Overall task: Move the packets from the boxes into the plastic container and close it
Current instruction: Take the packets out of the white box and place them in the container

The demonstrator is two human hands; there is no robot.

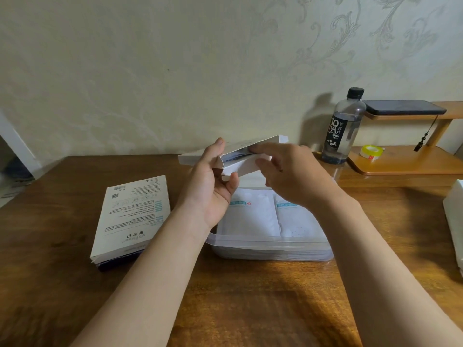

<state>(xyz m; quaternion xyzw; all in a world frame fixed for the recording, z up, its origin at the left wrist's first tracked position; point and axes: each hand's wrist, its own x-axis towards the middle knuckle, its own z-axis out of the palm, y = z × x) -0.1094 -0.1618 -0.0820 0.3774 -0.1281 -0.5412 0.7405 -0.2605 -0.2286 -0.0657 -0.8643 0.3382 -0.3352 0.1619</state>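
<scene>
My left hand [210,181] grips a flat white box [240,149] in the air above the table, its open end turned toward me. My right hand [288,171] reaches into that open end, fingers on the packets inside the box. Below them a clear plastic container [270,246] stands open on the table with two white packets [250,214] lying flat side by side in it. A second white box [130,216] with printed text lies flat on the table to the left.
A soda bottle [343,126] stands at the back right beside a wooden shelf [400,159] holding a tape roll [372,151] and a dark phone [406,107]. A white object [454,221] sits at the right edge. The wooden table [238,296] fills the foreground.
</scene>
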